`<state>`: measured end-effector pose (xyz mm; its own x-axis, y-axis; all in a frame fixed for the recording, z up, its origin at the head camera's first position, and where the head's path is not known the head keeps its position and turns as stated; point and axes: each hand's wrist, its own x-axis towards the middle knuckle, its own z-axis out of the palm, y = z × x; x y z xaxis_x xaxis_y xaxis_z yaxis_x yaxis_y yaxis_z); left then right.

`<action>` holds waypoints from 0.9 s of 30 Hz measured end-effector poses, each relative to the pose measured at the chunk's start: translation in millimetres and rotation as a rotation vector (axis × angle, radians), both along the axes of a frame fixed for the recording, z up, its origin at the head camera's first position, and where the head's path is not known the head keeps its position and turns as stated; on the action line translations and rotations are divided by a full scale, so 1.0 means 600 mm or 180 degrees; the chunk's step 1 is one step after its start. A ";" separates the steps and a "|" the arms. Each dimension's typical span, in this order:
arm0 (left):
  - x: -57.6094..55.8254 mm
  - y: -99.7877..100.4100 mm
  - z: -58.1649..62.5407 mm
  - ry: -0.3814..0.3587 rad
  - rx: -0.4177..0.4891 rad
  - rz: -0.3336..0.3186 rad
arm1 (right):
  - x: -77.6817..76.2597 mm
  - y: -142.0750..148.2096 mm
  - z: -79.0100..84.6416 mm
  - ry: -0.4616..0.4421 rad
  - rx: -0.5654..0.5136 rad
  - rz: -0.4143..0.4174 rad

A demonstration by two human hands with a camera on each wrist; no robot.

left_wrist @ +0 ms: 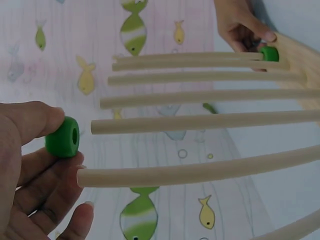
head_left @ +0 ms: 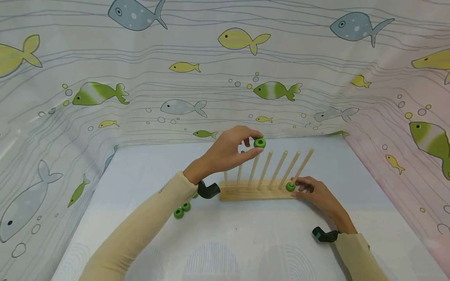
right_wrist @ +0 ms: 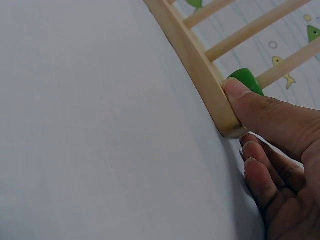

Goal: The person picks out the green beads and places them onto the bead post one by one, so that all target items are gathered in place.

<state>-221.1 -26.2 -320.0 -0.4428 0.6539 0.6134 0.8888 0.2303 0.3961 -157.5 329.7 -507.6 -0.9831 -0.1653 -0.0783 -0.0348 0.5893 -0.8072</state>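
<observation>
Thumb and fingertips of my left hand (head_left: 230,150) pinch a green bead (left_wrist: 59,139) with a hole through it. In the head view it is raised to the height of the peg tops, and in the left wrist view it is just off the end of a wooden peg (left_wrist: 150,123). Several such pegs stand in a row on a long wooden base (head_left: 256,194). Around the foot of the rightmost peg sits another green bead (head_left: 290,187). My right hand (head_left: 316,195) grips the base's right end, thumb (right_wrist: 240,97) in front beside that bead and fingers curled behind.
Several loose green beads (head_left: 178,213) lie on the white tabletop (head_left: 246,234) left of the base, partly hidden by the left forearm. A fish-printed cloth (head_left: 211,86) rises behind the table and at both sides. Black devices (head_left: 325,235) are strapped to both wrists.
</observation>
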 end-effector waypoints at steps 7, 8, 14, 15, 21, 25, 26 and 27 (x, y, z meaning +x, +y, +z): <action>0.002 0.021 0.007 0.0050 -0.0076 -0.0028 | 0.002 -0.001 0.000 0.0002 0.0008 -0.0023; 0.002 0.023 0.008 0.0051 -0.0092 -0.0028 | 0.002 -0.002 0.000 0.0001 0.0003 -0.0030; 0.006 0.038 0.017 0.0043 -0.0176 -0.0043 | 0.003 -0.001 0.001 0.0017 0.0016 -0.0022; 0.006 0.040 0.018 0.0039 -0.0185 -0.0051 | 0.004 -0.001 0.002 0.0023 0.0027 -0.0008; 0.008 0.057 0.023 0.0014 -0.0234 -0.0107 | 0.003 0.000 0.002 0.0029 0.0048 0.0001; 0.011 0.071 0.029 -0.0013 -0.0279 -0.0140 | 0.002 -0.002 0.003 0.0036 0.0052 -0.0006; 0.012 0.075 0.030 -0.0020 -0.0293 -0.0148 | 0.002 -0.003 0.003 0.0033 0.0040 -0.0012; 0.014 0.078 0.032 -0.0021 -0.0313 -0.0153 | 0.002 -0.003 0.003 0.0034 0.0035 -0.0013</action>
<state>-213.0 20.6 -301.0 -0.4132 0.7314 0.5425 0.8973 0.2254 0.3795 -156.2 327.6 -506.0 -0.9846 -0.1605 -0.0697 -0.0409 0.5981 -0.8003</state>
